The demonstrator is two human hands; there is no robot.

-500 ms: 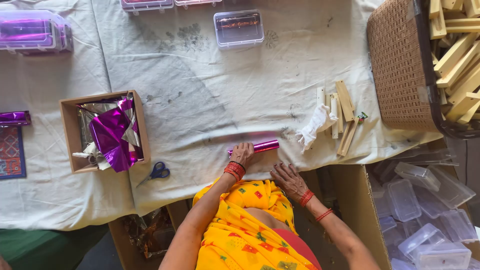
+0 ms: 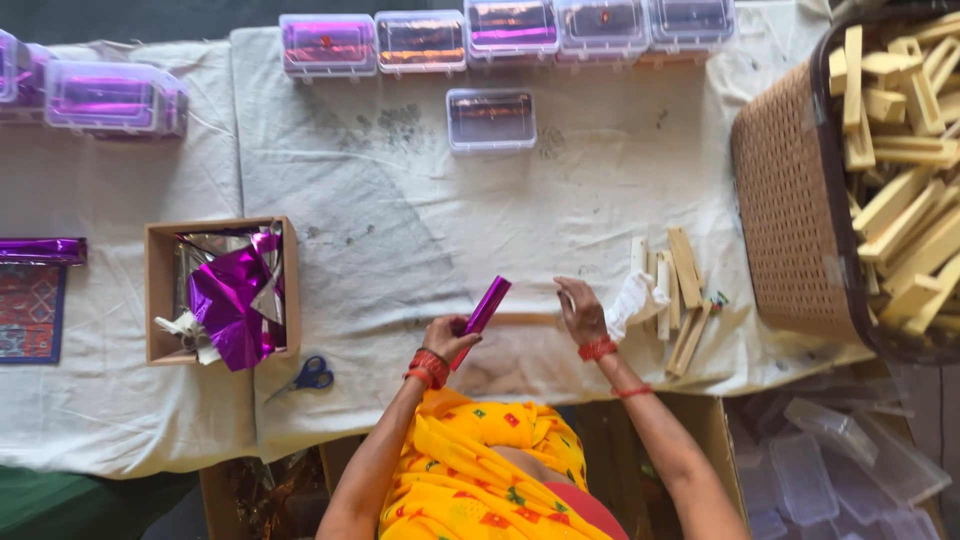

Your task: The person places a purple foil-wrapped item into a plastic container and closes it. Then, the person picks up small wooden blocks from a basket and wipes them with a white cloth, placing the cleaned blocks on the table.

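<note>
I see my left hand pinching the lower end of a slim stick wrapped in shiny purple foil, fingers closed round it near the front edge of the table covered in pale creased cloth. The stick is lifted off the cloth, its long axis slanting from my hand up and to the right, its free end pointing toward the far right of the table. My right hand is loosely spread with curled fingers and holds nothing that I can make out; it rests just beside a small heap of bare pale wooden sticks and a scrap of white crumpled wrapping.

I judge the grip risky: only one end is pinched, so the smooth foil could slide through my fingers or loosen at the free end, and the stick could drop past the front edge. My right wrist is near enough to the wooden heap to nudge sticks off it.

Toward the left edge stands an open cardboard box of crumpled purple and silver foil, with blue-handled scissors just in front of it. A clear plastic lidded case lies toward the far edge, and a brown woven basket of wooden sticks occupies the right end.
</note>
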